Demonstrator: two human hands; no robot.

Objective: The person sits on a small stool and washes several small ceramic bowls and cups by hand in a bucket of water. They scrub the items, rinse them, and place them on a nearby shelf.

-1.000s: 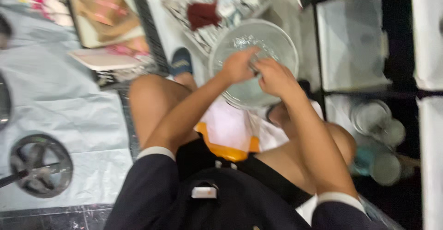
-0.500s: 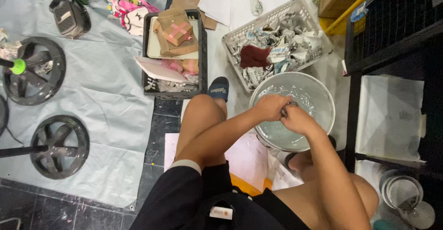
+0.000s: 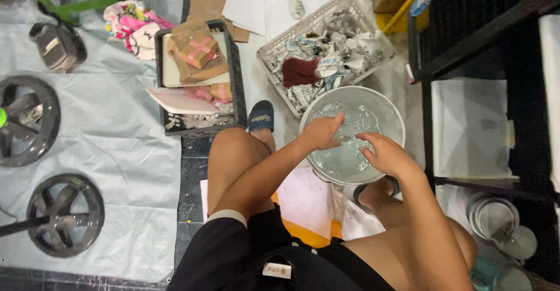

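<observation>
A round metal basin (image 3: 392, 107) of clear water stands on the floor between my feet. My left hand (image 3: 322, 132) reaches over its near left side, fingers bent down into the water. My right hand (image 3: 387, 154) rests at the near right rim, fingers spread toward the middle. The two hands' fingertips meet around something small and clear in the water; I cannot make out what it is. My bare knees frame the basin.
Behind the basin sits a white plastic basket (image 3: 279, 49) of crumpled newspaper and a dark red cloth. A black crate (image 3: 235, 75) with cardboard boxes stands to its left. Two dark metal wheels (image 3: 65, 214) lie on a grey sheet. A black rack (image 3: 426, 92) is at right, glass jars (image 3: 493, 218) below.
The view has swung and steadied over the basin. Both hands stay in the water, now a little further apart, the right one nearer the rim.
</observation>
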